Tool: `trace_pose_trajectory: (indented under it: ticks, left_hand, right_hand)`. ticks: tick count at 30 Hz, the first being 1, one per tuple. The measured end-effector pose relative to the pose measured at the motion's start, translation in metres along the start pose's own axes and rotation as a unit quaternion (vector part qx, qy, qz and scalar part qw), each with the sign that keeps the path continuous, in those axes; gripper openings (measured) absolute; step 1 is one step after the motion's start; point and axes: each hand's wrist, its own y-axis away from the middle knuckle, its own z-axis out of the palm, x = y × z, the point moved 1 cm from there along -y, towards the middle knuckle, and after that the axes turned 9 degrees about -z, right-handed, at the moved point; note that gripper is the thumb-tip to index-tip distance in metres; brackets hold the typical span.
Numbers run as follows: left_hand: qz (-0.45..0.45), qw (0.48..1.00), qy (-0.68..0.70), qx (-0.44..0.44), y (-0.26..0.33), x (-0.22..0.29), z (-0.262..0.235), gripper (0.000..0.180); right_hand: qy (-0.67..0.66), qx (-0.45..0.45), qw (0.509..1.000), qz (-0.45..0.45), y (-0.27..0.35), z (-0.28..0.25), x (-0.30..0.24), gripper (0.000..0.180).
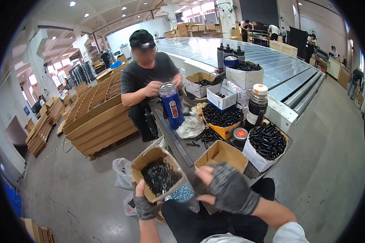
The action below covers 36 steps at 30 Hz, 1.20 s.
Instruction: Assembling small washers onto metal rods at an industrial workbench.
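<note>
My left hand (144, 202), in a grey fingerless glove, grips a small cardboard box (178, 187) by its near left side, the thumb at the rim. The box is tilted and holds many small black washers (160, 176). My right hand (229, 188), gloved the same way and slightly blurred, is just right of it, thumb and fingers apart with nothing seen between them. Beyond that hand is an open cardboard box (227, 156) with its bare inside showing. Shiny silver-blue screws (182, 193) in a clear bag show partly behind the held box, above my lap.
Boxes of black bolts (267, 141) and an orange-edged box (223, 131) crowd the bench, with a dark flask (256, 107) and round tin (240, 135). A seated person (148, 73) faces me behind a blue jar (172, 107). A roller conveyor (247, 60) stretches behind.
</note>
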Motion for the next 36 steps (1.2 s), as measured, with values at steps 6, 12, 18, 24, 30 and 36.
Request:
trace_pose_trajectory:
  ticks: [6, 12, 18, 24, 30, 36]
  left_hand:
    - [0.142, 0.985, -0.059, -0.081, -0.106, -0.007, 0.039, 0.073]
    - [0.213, 0.964, -0.137, -0.087, -0.185, -0.039, 0.062, 0.077]
    - [0.232, 0.947, -0.197, -0.106, -0.205, -0.058, 0.063, 0.076]
    - [0.233, 0.945, -0.206, -0.100, -0.214, -0.069, 0.065, 0.077]
    - [0.194, 0.949, -0.212, -0.129, -0.216, -0.071, 0.061, 0.082]
    - [0.190, 0.944, -0.250, -0.104, -0.211, -0.073, 0.059, 0.081]
  right_hand:
    - [0.064, -0.223, 0.972, -0.017, 0.053, 0.000, 0.038, 0.040]
    - [0.007, -0.280, 0.960, 0.023, 0.047, -0.014, 0.023, 0.030]
    - [-0.108, -0.171, 0.979, 0.027, 0.019, -0.035, 0.061, 0.026]
    - [-0.072, -0.201, 0.976, 0.038, -0.018, -0.022, 0.159, 0.029]
    - [-0.136, -0.252, 0.955, 0.080, -0.037, 0.022, 0.193, 0.035]
    - [-0.110, -0.410, 0.894, 0.144, -0.060, 0.042, 0.199, 0.048]
